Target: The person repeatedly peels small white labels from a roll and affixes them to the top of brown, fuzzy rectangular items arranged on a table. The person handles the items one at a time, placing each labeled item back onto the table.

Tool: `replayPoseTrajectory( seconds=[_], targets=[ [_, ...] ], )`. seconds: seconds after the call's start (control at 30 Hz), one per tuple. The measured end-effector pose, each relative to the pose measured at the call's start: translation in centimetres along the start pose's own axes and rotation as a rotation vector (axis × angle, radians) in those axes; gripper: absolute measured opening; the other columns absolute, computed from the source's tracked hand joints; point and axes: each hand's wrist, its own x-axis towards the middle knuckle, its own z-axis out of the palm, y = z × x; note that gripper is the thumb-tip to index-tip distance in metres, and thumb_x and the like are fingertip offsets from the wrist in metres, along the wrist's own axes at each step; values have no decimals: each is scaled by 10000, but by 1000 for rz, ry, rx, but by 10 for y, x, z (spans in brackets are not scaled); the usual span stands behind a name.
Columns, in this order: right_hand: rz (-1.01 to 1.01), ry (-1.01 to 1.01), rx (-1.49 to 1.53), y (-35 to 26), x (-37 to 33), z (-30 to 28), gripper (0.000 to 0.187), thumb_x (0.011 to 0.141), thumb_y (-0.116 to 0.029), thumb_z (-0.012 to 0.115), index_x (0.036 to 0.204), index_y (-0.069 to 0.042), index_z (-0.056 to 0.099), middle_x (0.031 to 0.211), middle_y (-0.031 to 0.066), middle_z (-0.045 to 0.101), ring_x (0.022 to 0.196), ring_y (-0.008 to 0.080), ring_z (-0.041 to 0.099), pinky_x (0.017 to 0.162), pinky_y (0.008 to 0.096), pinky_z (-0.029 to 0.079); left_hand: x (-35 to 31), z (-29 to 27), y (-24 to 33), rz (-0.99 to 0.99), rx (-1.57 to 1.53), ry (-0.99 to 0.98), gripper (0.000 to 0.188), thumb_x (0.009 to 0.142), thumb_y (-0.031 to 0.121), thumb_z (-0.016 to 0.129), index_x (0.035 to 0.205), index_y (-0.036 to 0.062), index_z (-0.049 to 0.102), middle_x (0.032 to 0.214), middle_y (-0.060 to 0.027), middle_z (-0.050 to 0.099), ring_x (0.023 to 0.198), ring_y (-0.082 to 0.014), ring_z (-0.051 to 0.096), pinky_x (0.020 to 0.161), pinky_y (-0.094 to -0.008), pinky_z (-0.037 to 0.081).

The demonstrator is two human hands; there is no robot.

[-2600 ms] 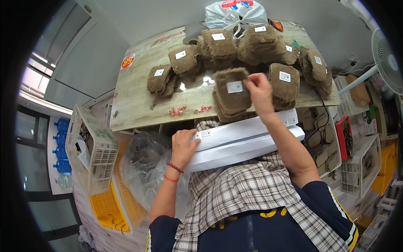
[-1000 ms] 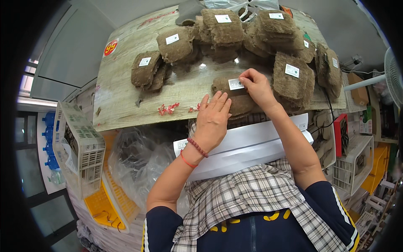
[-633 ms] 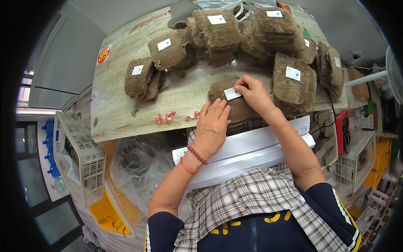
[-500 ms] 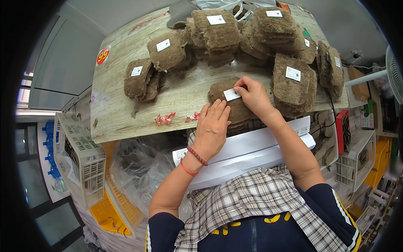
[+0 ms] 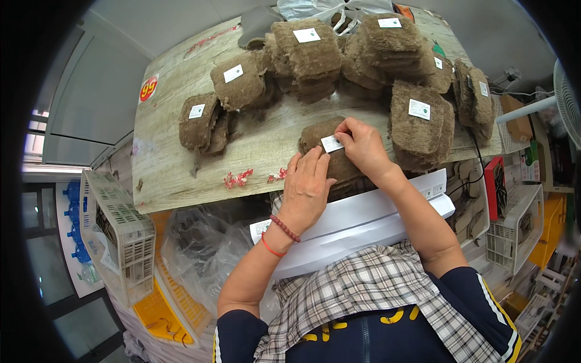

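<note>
A brown, shaggy fibre pad lies at the table's near edge, on top of what looks like more pads. On its upper face sits a small white label. My right hand pinches the label's right end between thumb and fingertips. My left hand rests flat on the pad, fingers stretched out, the fingertips just below the label's left end. Across my lap, under my forearms, lies a folded white sheet with small printed labels at its ends.
Labelled stacks of similar pads stand around: a left stack, a back stack and a right stack among several. Plastic bags and a white crate are left of my lap. A fan stands at right.
The view has shifted slightly. Both hands stay at the label, with the right still pinching its end and the left still flat on the pad.
</note>
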Motion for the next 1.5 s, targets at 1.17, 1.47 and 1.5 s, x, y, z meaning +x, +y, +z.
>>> replayPoseTrajectory(
  seconds=[1.17, 1.47, 1.5],
  targets=[
    [140, 288, 497, -39, -28, -7, 204, 856, -166, 744, 959, -17, 651, 877, 53, 651, 774, 128, 598, 719, 286, 494, -64, -43, -28, -167, -186, 190, 312, 824, 95, 668, 1125, 32, 614, 1213, -137, 603, 1132, -338, 528, 998, -431, 392],
    [-125, 762, -220, -5, -8, -120, 267, 906, -131, 695, 1141, -13, 648, 1059, 111, 686, 966, 222, 620, 914, 328, 469, -148, -57, -50, -476, -388, -61, 321, 822, 159, 693, 1121, 46, 678, 1038, -92, 649, 1001, -262, 572, 908, -352, 462],
    [-240, 870, -602, -10, -13, -115, 266, 904, -109, 680, 1155, -27, 645, 1104, 122, 686, 1028, 257, 617, 969, 351, 448, -149, -55, -48, -491, -386, -53, 304, 822, 150, 696, 1105, 39, 689, 1007, -85, 644, 975, -244, 585, 888, -342, 473]
  ],
)
